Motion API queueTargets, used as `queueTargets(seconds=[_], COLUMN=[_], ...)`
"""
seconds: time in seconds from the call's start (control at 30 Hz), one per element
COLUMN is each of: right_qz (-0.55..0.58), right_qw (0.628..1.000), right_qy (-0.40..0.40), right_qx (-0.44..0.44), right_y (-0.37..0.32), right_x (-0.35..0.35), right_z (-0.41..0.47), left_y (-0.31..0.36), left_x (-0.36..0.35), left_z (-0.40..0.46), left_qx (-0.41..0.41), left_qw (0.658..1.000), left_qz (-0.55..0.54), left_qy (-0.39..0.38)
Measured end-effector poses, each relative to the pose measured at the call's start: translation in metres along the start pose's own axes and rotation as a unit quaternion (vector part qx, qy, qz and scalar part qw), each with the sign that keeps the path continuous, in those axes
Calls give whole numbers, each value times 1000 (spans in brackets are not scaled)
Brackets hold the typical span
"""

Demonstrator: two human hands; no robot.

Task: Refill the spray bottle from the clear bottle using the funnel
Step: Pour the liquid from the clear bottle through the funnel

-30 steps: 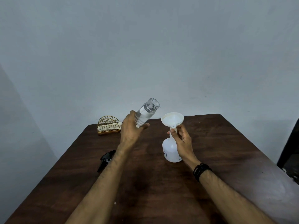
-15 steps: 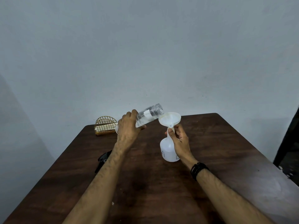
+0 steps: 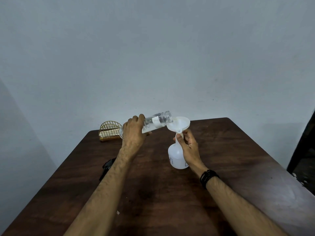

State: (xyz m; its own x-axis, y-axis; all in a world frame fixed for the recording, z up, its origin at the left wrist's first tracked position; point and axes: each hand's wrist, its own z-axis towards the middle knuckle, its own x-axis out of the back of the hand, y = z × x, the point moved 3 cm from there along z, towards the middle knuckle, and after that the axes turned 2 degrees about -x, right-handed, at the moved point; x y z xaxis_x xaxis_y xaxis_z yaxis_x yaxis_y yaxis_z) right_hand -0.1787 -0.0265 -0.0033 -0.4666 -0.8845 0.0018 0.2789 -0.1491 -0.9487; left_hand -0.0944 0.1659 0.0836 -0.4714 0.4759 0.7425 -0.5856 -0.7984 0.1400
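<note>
The left hand [image 3: 133, 132] is wrapped around the clear bottle [image 3: 154, 122], which lies nearly level, its open mouth just over the rim of the white funnel [image 3: 180, 124]. The funnel stands in the neck of the spray bottle [image 3: 176, 156] on the dark wooden table [image 3: 238, 159]. The right hand [image 3: 189, 149] pinches the funnel stem at the neck, thumb in front.

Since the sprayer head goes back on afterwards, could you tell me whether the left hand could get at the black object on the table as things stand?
Probably not yet: the left hand grips the tilted clear bottle over the funnel. The black object lies close beneath that forearm, unobstructed.
</note>
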Motion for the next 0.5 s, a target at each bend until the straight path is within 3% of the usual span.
queueTargets(seconds=[0.5], right_qz=[2], right_qw=[1000], right_qy=[-2], right_qx=[-2], right_y=[3], right_x=[-1], right_z=[2], left_y=[-2], left_x=[5], left_z=[7], left_qx=[-21], left_qw=[998], left_qz=[54], left_qy=[7])
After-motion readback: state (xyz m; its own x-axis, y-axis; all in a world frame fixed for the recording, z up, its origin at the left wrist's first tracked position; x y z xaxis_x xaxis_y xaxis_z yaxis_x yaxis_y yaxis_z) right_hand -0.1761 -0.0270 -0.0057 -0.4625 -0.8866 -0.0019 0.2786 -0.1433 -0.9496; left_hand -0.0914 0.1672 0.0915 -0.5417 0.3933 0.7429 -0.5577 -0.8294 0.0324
